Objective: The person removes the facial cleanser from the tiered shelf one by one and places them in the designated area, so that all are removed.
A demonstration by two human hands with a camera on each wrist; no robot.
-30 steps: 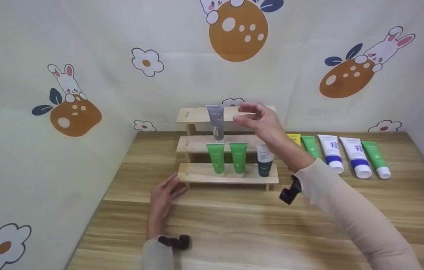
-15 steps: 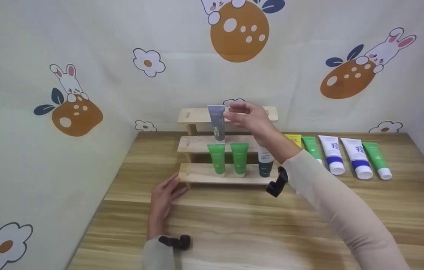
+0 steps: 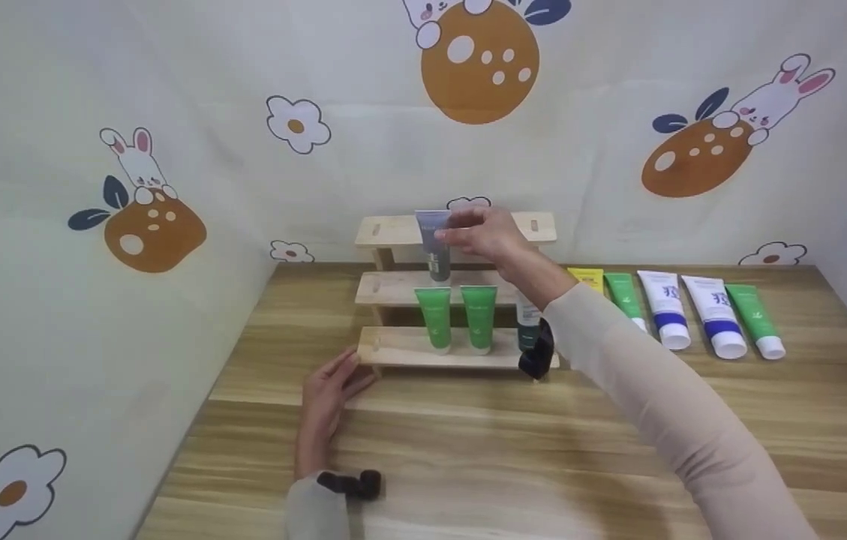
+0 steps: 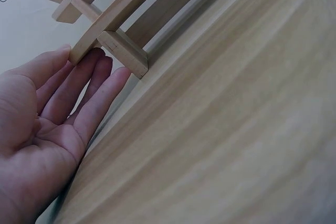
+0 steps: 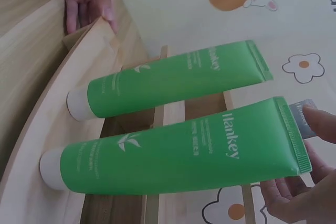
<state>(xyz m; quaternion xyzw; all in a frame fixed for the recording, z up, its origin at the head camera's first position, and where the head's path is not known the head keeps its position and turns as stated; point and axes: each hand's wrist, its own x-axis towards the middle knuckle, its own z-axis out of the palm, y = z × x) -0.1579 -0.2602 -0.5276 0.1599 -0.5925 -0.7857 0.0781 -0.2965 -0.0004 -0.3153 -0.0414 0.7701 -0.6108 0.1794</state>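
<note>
On the middle step of a three-tier wooden display stand [image 3: 393, 291], a grey squeeze tube [image 3: 434, 255] stands upright on its cap. My right hand [image 3: 487, 236] pinches this tube near its top, thumb in front and fingers behind; in the right wrist view the hand [image 5: 299, 192] is partly cut off. Two green tubes [image 3: 434, 319] [image 3: 479, 319] stand on the lowest step. A white and dark green tube [image 3: 528, 322] beside them is partly hidden by my right wrist's camera. My left hand [image 3: 324, 390] grips the lowest step's left end, thumb on top and fingers beneath, as the left wrist view shows.
To the right of the stand a row of tubes lies on the wood-grain table [image 3: 431, 450]: yellow [image 3: 587, 279], green [image 3: 623, 296], two white and blue [image 3: 665, 307] [image 3: 714, 315], and another green [image 3: 755, 319]. A printed cloth [image 3: 363, 165] hangs behind.
My right hand has moved left along the stand from beside the grey tube and now pinches it. My left hand stays at the stand's corner.
</note>
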